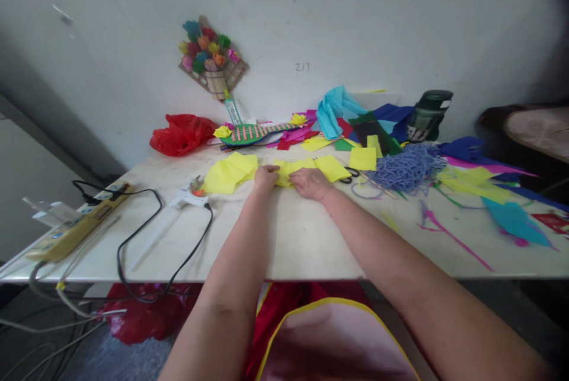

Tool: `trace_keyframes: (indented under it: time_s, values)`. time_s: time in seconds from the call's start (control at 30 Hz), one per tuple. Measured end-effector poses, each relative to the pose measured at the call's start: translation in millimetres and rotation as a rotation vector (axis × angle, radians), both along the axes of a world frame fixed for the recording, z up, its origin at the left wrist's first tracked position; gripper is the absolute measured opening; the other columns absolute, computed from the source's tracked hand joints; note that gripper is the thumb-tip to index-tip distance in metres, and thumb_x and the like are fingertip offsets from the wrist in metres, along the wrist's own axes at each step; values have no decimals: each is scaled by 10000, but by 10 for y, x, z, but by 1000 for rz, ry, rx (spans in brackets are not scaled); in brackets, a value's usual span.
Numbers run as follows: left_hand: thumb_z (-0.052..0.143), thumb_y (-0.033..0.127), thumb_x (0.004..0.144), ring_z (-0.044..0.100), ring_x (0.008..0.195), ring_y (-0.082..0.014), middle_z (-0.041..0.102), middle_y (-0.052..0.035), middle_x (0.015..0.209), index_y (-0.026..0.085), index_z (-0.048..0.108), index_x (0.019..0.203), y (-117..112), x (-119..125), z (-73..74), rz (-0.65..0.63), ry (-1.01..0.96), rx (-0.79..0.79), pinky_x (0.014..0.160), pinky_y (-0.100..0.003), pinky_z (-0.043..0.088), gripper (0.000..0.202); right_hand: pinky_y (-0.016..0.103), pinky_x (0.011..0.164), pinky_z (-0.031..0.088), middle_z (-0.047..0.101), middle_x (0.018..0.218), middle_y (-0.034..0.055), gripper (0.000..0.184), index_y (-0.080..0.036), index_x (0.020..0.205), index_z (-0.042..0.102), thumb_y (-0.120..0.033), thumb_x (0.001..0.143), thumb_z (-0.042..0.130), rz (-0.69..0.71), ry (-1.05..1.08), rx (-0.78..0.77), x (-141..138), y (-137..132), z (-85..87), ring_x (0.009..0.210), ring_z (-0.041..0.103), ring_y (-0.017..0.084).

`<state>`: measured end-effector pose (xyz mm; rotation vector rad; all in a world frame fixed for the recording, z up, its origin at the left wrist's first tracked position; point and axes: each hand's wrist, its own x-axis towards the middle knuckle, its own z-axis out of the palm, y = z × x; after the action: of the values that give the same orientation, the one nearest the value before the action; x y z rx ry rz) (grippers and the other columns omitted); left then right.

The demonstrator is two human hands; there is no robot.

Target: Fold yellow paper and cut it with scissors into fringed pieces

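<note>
I record the paper pieces [231,172] before me as plain yellow, the yarn heap [406,169] as blue-violet and the glue gun [191,198] as white with an orange accent. The leaf-shaped piece [262,131] shows pink checks on green. Wall ornament [216,82]: flowers [203,42] in red, orange, yellow, green, blue and pink.

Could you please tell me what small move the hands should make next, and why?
Perhaps the left hand should steady the yellow paper while the right hand smooths it outward, since both hands are on it and it looks uneven between them.
</note>
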<state>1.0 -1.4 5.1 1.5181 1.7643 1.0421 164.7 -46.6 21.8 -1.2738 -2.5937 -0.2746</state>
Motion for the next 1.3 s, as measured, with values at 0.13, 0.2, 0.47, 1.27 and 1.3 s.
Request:
trace_keyframes:
  time_s: [0.13,0.2,0.47,1.27,1.3]
  values:
    - [555,69,578,594,684,-134,662,-43,768,161,662,952,1,7,-2,4,-14,-23,624,-210,451,399,292,787,391,624,1064,43,318,-229,1021,635,-206,815,394,22,-5,32,2,2,-7,996,524,185]
    - [546,64,572,594,686,-132,662,-44,763,158,669,930,1,14,2,8,-18,-23,626,-205,451,390,293,782,387,624,1064,40,319,-229,1023,634,-206,809,399,26,-1,34,4,8,-15,996,518,187]
    - [536,61,574,607,713,-151,667,-68,768,142,677,886,-4,15,-1,45,-24,-14,646,-218,455,351,306,743,384,644,993,38,294,-218,993,629,-217,792,414,-4,31,61,30,-9,0,942,515,194]
    - [557,57,577,610,797,-174,671,-69,836,171,675,873,-36,-28,74,98,63,-42,667,-226,453,339,273,805,441,590,1132,-47,311,-274,902,674,-118,746,456,-290,250,-2,158,197,-141,1015,534,152]
    - [556,54,578,609,811,-178,670,-70,853,170,671,887,-48,-27,84,97,85,-41,675,-228,453,349,272,809,439,592,1128,-45,302,-271,896,675,-122,750,457,-285,257,3,157,198,-146,1016,536,149]
